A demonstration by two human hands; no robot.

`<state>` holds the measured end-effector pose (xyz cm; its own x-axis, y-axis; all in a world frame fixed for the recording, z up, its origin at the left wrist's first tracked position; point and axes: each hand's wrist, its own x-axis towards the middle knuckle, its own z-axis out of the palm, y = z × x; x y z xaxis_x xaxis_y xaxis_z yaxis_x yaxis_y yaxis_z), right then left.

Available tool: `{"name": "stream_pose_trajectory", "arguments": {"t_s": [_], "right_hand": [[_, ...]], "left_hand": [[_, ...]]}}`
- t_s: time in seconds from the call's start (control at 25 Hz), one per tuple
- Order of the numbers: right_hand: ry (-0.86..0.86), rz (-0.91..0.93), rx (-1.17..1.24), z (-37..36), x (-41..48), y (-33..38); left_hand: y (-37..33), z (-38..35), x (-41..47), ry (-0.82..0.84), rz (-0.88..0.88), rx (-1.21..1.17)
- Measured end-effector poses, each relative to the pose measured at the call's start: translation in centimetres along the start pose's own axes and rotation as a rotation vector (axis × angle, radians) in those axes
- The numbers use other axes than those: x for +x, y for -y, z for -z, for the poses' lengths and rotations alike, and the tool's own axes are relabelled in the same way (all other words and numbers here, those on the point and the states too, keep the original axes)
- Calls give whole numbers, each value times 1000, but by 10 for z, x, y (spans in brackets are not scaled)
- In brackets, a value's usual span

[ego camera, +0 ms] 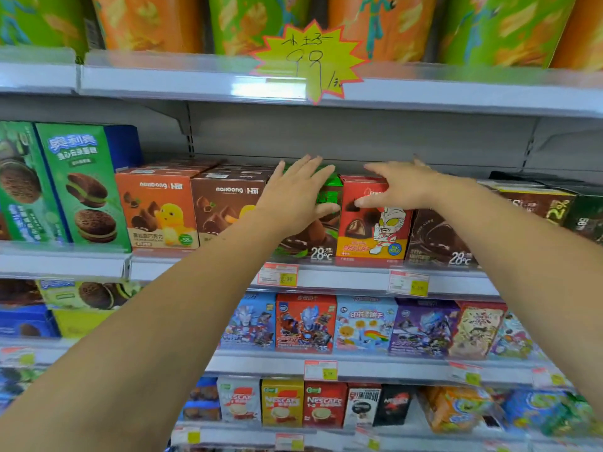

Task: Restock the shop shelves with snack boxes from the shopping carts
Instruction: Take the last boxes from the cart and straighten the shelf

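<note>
On the middle shelf [342,278] stand rows of snack boxes. My left hand [295,197] lies with straight fingers over the top and front of a green-and-brown chocolate box [310,246]. My right hand [401,185] reaches across the top of the red box with a cartoon hero [375,230], fingers spread, thumb on its front. Both boxes stand upright at the shelf's front edge, touching each other.
Orange and brown duck-print boxes [156,210] stand to the left, tall green cookie boxes [81,187] further left, dark boxes [437,236] to the right. Tall snack tubs [254,24] fill the shelf above, behind a yellow price star [310,60]. Lower shelves hold biscuit and coffee boxes.
</note>
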<state>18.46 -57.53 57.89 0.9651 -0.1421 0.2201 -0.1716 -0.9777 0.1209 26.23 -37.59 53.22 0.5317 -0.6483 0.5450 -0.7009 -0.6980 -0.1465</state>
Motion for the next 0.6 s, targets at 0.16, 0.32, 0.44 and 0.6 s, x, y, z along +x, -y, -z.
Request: {"name": "stream_pose_trajectory", "arguments": {"t_s": [0.16, 0.32, 0.44, 0.6], "right_hand": [[216, 1, 158, 14, 17, -20], [244, 21, 221, 20, 22, -30], [262, 57, 288, 22, 19, -34], [239, 96, 377, 24, 11, -38]], "left_hand": [[-10, 2, 9, 71, 19, -15], [-17, 7, 16, 114, 42, -44], [-23, 7, 20, 133, 45, -58], [-26, 5, 24, 97, 47, -153]]}}
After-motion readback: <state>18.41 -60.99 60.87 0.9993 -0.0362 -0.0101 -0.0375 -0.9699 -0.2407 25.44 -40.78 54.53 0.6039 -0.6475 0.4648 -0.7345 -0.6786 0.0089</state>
